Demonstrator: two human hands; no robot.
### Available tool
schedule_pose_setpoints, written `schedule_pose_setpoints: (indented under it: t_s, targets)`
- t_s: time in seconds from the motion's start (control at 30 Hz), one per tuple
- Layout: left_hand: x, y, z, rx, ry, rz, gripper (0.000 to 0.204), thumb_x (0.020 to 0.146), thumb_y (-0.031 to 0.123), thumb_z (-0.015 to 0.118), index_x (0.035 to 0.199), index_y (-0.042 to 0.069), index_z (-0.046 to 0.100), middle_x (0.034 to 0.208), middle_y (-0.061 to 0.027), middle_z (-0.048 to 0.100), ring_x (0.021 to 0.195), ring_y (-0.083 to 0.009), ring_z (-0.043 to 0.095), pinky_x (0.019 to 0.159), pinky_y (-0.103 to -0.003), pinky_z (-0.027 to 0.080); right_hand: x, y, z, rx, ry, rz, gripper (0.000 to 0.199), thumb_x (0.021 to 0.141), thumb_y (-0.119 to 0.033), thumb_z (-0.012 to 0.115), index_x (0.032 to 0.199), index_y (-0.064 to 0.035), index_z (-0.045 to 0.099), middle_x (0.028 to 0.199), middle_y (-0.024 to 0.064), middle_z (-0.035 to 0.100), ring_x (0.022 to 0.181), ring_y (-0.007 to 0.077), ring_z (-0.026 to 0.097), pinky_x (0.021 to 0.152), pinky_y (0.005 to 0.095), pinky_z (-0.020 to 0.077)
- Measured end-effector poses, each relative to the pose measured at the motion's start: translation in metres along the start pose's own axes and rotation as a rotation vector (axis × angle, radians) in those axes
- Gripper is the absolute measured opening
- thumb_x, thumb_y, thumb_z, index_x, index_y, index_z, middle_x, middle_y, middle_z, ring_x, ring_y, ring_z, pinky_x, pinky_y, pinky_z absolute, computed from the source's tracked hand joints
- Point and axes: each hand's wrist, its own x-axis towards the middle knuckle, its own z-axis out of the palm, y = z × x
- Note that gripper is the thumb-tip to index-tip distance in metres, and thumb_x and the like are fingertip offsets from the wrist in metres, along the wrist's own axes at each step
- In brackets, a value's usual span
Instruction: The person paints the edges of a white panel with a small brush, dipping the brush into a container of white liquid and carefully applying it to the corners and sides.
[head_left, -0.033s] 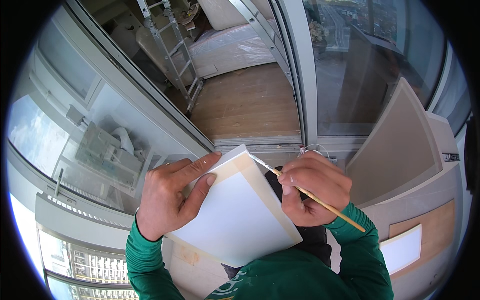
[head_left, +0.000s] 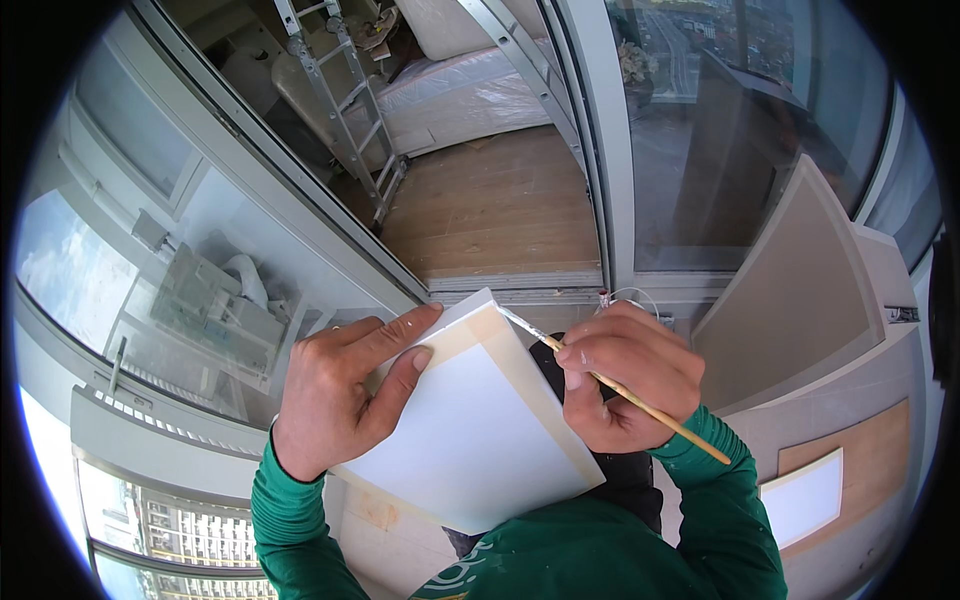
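Note:
A white rectangular panel (head_left: 480, 420) with cream tape along its borders leans up in front of my body, its lower edge by my green shirt. My left hand (head_left: 350, 385) grips its upper left edge, thumb on the front face and fingers over the edge. My right hand (head_left: 635, 375) pinches a thin paintbrush (head_left: 655, 412) with a wooden handle. The brush's white-coated tip meets the panel's right side edge, just below the top corner. Whether the bristles press on it is too small to tell.
Ahead, a sliding-door opening shows a wooden floor (head_left: 480, 205), an aluminium ladder (head_left: 355, 95) and a plastic-wrapped mattress (head_left: 465, 95). At right stands a large beige board (head_left: 800, 290). A smaller taped white panel (head_left: 805, 498) lies on a brown sheet (head_left: 880, 460). Glass railing (head_left: 165, 525) at lower left.

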Motion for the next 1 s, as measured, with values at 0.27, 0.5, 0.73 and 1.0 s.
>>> schedule_pose_setpoints:
  t_s: [0.27,0.5,0.73,1.0]
  targets:
    - [-0.0002,-0.0004,0.0003,-0.007,-0.004,-0.005,0.036,0.093,0.008,0.076,0.129,0.003,0.077,0.075,-0.0161,0.073,0.044,-0.0215,0.056,0.047,-0.035,0.045,0.0017,0.0000,0.0003,0.004,-0.007,-0.011,0.024,0.069,0.013,0.070,0.091,0.0030,0.065,0.082,0.0139,0.070,0.063,0.0256,0.063,0.057,0.0327,0.0517]
    - [-0.0005,-0.0012,0.0021,-0.007,0.008,-0.001,0.035,0.093,0.009,0.076,0.128,0.002,0.077,0.074,-0.0164,0.073,0.044,-0.0214,0.056,0.048,-0.034,0.046,0.0004,0.0034,0.0035,0.012,0.011,-0.012,0.023,0.069,0.013,0.070,0.090,0.0030,0.066,0.081,0.0135,0.070,0.063,0.0253,0.062,0.057,0.0326,0.0511]
    - [-0.0018,-0.0020,0.0008,0.005,0.002,0.012,0.036,0.093,0.009,0.075,0.128,0.002,0.077,0.075,-0.0166,0.073,0.044,-0.0216,0.057,0.048,-0.034,0.047,0.0024,0.0013,0.0040,0.010,0.007,-0.002,0.023,0.069,0.013,0.070,0.090,0.0026,0.066,0.082,0.0134,0.070,0.063,0.0252,0.063,0.057,0.0325,0.0510]
    - [-0.0001,0.0056,-0.0038,0.001,-0.062,-0.041,0.034,0.096,0.004,0.068,0.129,-0.002,0.076,0.081,-0.0181,0.075,0.056,-0.0221,0.066,0.054,-0.034,0.051,0.0022,0.0020,0.0050,0.025,0.019,-0.017,0.025,0.068,0.013,0.071,0.090,0.0028,0.066,0.081,0.0137,0.070,0.063,0.0254,0.062,0.056,0.0327,0.0508]
